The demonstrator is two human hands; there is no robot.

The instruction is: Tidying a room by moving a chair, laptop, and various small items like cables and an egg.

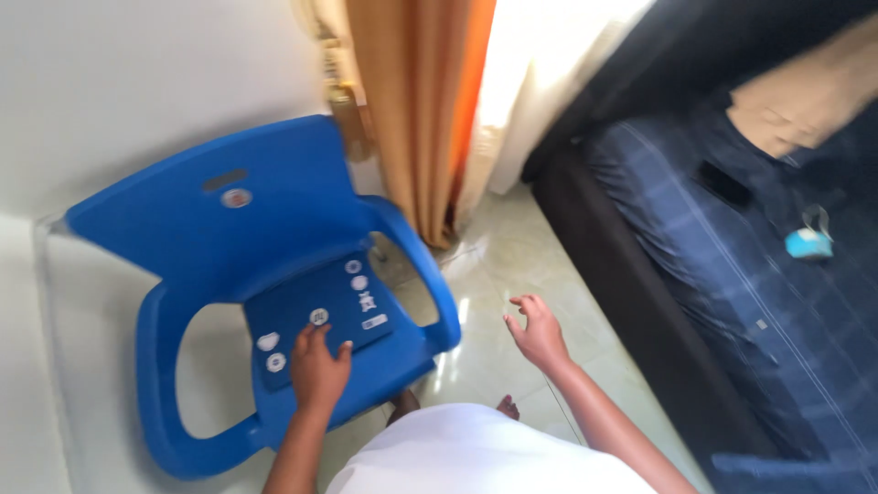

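The small white pieces (319,317) lie spread on the seat of the blue plastic chair (274,210), which stands at the left, near the white wall (110,82). I count about seven of them, round and flat ones; the picture is too blurred to tell what they are. My left hand (317,366) rests flat on the near part of the seat, fingers together and pointing to the far side, touching or nearly touching one piece. It holds nothing that I can see. My right hand (537,331) hangs in the air over the pale tiled floor (512,265), to the right of the chair arm, fingers spread wide and empty. In my judgement the work with the pieces is only at its start, because they are scattered and none is picked up. Farther away hangs an orange curtain (416,110). At the right is a bed with a dark blue checked cover (732,302), and on it a small light blue object (808,243).
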